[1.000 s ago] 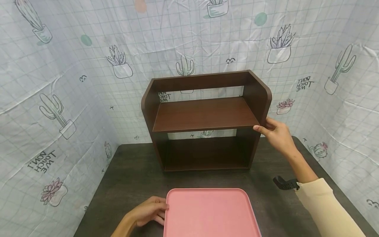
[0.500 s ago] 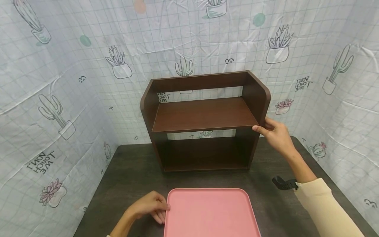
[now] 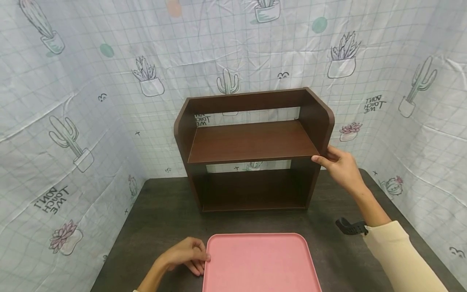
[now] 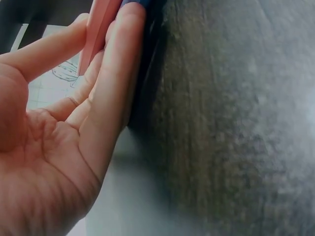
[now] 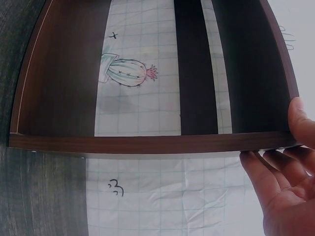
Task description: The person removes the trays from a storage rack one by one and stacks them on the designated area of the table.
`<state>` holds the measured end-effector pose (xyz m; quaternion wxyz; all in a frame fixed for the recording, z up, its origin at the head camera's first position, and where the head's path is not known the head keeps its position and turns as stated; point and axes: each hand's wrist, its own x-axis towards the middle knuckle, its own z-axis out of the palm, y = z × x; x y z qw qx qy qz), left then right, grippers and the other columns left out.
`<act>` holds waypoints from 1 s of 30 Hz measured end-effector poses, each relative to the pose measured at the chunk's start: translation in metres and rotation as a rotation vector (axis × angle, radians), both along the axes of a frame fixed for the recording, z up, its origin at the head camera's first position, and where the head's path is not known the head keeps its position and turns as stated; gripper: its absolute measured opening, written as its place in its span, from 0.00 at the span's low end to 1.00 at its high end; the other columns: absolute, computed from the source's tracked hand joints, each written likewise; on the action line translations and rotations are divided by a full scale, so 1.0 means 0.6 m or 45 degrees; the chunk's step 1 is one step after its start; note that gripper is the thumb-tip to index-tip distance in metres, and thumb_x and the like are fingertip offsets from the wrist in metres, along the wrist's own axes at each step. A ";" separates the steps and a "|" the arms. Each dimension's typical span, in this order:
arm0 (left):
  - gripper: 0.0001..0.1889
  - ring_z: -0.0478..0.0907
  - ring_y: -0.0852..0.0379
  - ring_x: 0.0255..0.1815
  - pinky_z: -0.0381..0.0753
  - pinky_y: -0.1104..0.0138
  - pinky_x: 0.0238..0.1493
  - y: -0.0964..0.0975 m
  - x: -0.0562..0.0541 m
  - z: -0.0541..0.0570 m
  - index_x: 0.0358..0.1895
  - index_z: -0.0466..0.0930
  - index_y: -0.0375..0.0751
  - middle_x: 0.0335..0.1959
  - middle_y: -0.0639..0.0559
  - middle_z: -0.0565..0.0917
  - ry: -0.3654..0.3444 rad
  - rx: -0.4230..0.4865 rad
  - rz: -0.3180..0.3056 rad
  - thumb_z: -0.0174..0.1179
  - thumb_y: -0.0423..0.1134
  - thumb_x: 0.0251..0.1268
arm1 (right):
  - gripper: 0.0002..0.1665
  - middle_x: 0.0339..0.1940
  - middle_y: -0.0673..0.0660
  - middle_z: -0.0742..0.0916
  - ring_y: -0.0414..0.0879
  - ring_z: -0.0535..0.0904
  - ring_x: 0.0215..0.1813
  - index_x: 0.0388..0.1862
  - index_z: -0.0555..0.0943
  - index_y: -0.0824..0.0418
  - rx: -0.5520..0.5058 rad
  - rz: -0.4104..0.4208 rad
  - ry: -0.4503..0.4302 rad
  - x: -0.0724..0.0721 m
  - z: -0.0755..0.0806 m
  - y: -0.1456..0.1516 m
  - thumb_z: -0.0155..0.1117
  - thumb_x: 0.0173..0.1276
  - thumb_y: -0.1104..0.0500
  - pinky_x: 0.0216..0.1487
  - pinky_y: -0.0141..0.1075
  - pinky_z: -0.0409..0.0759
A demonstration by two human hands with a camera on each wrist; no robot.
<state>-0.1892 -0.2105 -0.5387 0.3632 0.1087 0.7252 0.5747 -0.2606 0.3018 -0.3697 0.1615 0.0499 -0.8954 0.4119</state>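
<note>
A pink tray with a raised rim lies at the front of the dark table, cut off by the lower edge of the head view. My left hand pinches its left rim. In the left wrist view, the thumb is on one side of the tray's edge and the fingers lie against its underside. A dark brown two-tier desktop shelf stands upright behind the tray. With my right hand I grip its right side panel, thumb at the front and fingers around the outer face.
The dark wood-look table extends around both things. A white grid-patterned cloth with printed cacti encloses the back and both sides. A black strap is on the right wrist, beside a cream sleeve.
My left hand has shifted slightly at the tray's rim, its knuckles a bit more arched. The right hand and the shelf hold still.
</note>
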 end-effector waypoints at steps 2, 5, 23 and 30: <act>0.12 0.88 0.58 0.24 0.90 0.66 0.27 0.001 -0.001 -0.001 0.42 0.79 0.33 0.27 0.47 0.89 -0.007 0.010 -0.003 0.71 0.37 0.68 | 0.39 0.67 0.68 0.85 0.69 0.82 0.67 0.80 0.73 0.58 0.003 -0.009 -0.006 0.001 0.001 0.001 0.68 0.78 0.43 0.46 0.22 0.76; 0.12 0.88 0.57 0.24 0.90 0.66 0.27 0.002 -0.004 -0.002 0.43 0.79 0.33 0.27 0.47 0.89 -0.001 0.022 -0.011 0.70 0.37 0.69 | 0.39 0.68 0.68 0.85 0.68 0.83 0.67 0.80 0.72 0.57 0.005 -0.018 -0.010 0.002 0.002 0.002 0.68 0.78 0.42 0.47 0.26 0.77; 0.13 0.89 0.54 0.30 0.91 0.63 0.31 -0.002 -0.040 0.027 0.48 0.80 0.29 0.30 0.46 0.86 0.292 -0.024 0.188 0.65 0.38 0.76 | 0.37 0.65 0.69 0.86 0.70 0.83 0.66 0.77 0.76 0.59 0.045 -0.053 0.051 0.004 -0.008 0.007 0.69 0.77 0.42 0.39 0.13 0.71; 0.18 0.89 0.52 0.33 0.92 0.60 0.35 -0.027 -0.060 0.056 0.51 0.83 0.22 0.33 0.44 0.88 0.454 -0.018 0.338 0.67 0.40 0.75 | 0.31 0.57 0.72 0.89 0.22 0.87 0.41 0.69 0.81 0.69 0.024 -0.052 0.114 0.022 -0.020 0.015 0.67 0.80 0.47 0.38 0.12 0.75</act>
